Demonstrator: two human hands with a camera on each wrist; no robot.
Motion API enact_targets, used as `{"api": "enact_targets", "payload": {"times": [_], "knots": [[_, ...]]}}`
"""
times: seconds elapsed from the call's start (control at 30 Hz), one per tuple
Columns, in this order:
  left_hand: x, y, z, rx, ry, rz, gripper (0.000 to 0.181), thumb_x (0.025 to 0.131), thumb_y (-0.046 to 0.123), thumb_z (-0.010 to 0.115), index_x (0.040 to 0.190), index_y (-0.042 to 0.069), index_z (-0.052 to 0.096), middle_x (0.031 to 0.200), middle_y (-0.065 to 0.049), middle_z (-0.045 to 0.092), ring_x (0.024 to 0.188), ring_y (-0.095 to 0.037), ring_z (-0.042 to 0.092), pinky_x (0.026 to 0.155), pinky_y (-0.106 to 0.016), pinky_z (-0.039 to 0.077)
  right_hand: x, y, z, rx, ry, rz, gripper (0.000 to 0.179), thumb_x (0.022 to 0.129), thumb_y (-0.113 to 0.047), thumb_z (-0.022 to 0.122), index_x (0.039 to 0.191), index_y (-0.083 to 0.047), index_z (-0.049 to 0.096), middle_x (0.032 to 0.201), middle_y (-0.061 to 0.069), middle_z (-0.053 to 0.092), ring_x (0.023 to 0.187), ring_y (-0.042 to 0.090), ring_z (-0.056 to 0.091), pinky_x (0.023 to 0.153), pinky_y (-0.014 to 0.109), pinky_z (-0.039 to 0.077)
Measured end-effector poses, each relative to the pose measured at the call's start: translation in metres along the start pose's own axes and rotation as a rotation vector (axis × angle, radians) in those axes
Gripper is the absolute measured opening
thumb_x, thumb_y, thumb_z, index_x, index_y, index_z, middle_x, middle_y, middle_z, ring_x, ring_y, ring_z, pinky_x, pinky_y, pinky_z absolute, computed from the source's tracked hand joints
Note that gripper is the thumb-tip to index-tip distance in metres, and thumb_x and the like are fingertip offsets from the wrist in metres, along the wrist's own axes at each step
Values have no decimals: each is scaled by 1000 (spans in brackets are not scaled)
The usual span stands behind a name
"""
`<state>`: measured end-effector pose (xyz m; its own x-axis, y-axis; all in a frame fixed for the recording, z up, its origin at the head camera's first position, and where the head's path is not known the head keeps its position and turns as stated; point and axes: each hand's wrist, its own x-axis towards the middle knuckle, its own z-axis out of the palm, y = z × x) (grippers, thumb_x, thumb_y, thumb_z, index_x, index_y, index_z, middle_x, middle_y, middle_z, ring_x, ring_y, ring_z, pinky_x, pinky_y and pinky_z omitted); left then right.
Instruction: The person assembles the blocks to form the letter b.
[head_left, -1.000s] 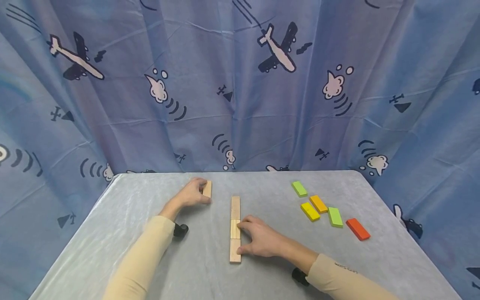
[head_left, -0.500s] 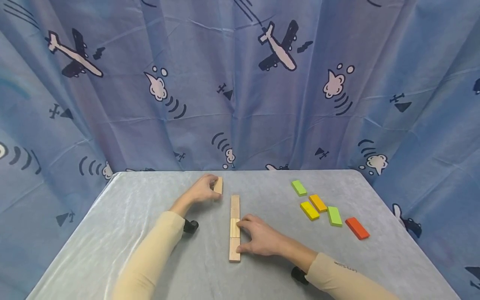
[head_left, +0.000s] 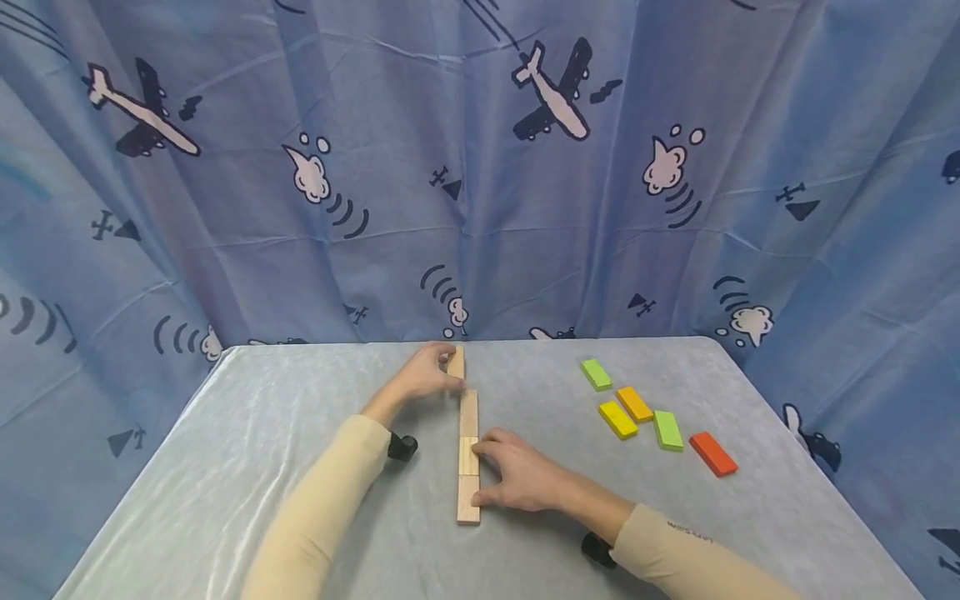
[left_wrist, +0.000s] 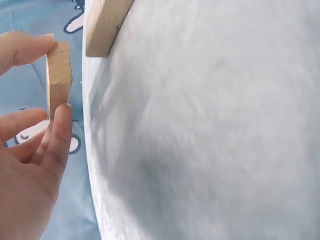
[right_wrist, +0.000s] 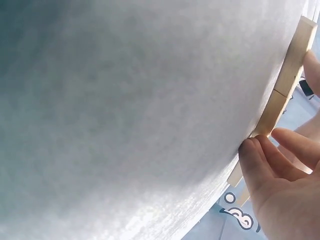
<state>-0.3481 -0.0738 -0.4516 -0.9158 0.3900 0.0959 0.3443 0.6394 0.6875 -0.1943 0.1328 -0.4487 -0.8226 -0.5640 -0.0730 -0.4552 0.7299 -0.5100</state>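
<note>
Three plain wooden blocks lie end to end in a straight row: a near block (head_left: 468,502), a middle block (head_left: 466,456) and a far block (head_left: 468,414). Beyond the row's far end, my left hand (head_left: 424,374) pinches another wooden block (left_wrist: 60,75) between thumb and fingertips. The left wrist view shows this block raised over the cloth, with the row's end (left_wrist: 102,35) close by. My right hand (head_left: 525,475) rests along the row's right side, thumb at the near block and fingertips at the middle one. In the right wrist view its fingers (right_wrist: 257,162) touch the row's side.
To the right lie several coloured blocks: a far green one (head_left: 596,375), an orange one (head_left: 634,404), a yellow one (head_left: 617,420), a nearer green one (head_left: 667,431) and a red one (head_left: 713,454). A blue curtain (head_left: 390,183) hangs behind the cloth-covered table (head_left: 247,433).
My left hand has carried its wooden block rightward and slightly away, from left of the row to its far end. The right hand and the three-block row have stayed in place.
</note>
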Motion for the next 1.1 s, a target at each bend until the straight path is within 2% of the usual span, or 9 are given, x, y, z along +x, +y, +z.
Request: {"api": "enact_targets", "payload": {"times": [0.33, 0.7, 1.1], "knots": [[11, 12, 9, 12, 8, -17, 77, 77, 24, 82, 142, -5, 53, 139, -21, 53, 124, -34, 58, 101, -45, 48, 1, 2, -1, -6, -3, -4, 72, 82, -41, 85, 136, -1, 61, 129, 7, 57, 116, 21, 55, 101, 40, 47], [18, 4, 20, -9, -33, -44, 74, 80, 23, 81, 141, -8, 52, 140, -23, 55, 126, -36, 57, 103, -46, 47, 0, 1, -1, 3, -5, -13, 71, 81, -39, 86, 135, 1, 61, 127, 7, 57, 115, 20, 55, 100, 39, 47], [17, 0, 24, -63, -51, -74, 63, 86, 18, 79, 140, -5, 55, 142, -20, 54, 129, -36, 55, 104, -46, 47, -1, 0, 0, -3, 16, -21, 70, 80, -37, 86, 134, 1, 62, 126, 7, 57, 113, 20, 55, 99, 38, 47]]}}
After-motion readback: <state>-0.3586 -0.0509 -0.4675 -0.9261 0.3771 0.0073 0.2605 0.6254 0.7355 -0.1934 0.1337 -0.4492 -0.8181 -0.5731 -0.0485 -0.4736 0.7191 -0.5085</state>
